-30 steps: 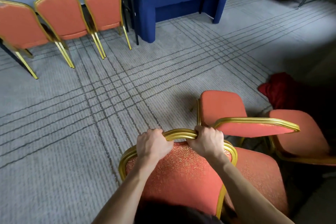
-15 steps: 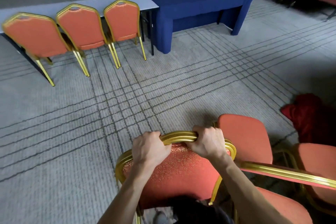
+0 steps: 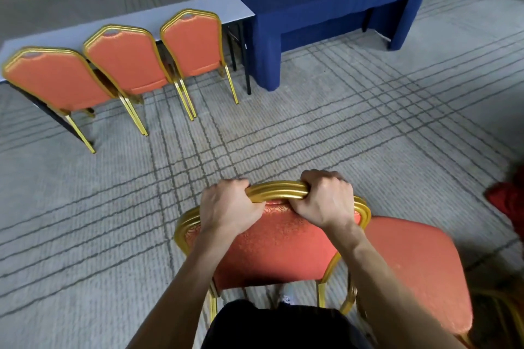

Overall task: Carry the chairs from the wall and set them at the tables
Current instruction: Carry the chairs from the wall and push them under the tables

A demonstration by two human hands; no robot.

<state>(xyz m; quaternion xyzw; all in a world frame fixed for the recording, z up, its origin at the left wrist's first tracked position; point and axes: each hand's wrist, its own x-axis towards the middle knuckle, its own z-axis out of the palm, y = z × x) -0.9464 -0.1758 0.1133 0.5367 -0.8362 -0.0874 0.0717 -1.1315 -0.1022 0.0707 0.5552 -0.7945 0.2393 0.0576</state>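
Note:
An orange chair with a gold frame (image 3: 278, 246) is right in front of me, its back toward me. My left hand (image 3: 226, 204) and my right hand (image 3: 326, 201) both grip the gold top rail of its backrest, fingers curled over the far side. Its legs are mostly hidden by my body. Three matching chairs (image 3: 127, 65) stand in a row at a long white table (image 3: 158, 18) ahead on the left. A blue-draped table (image 3: 326, 8) adjoins that table on the right.
Another orange chair seat (image 3: 419, 269) sits close at my right, beside the held chair. A red cloth (image 3: 507, 201) lies at the right edge. Grey striped carpet (image 3: 312, 133) stretches between me and the tables.
I have moved forward with the chair toward the tables. The stacked chairs at my right have slid back and mostly out of view. Both hands keep the same grip.

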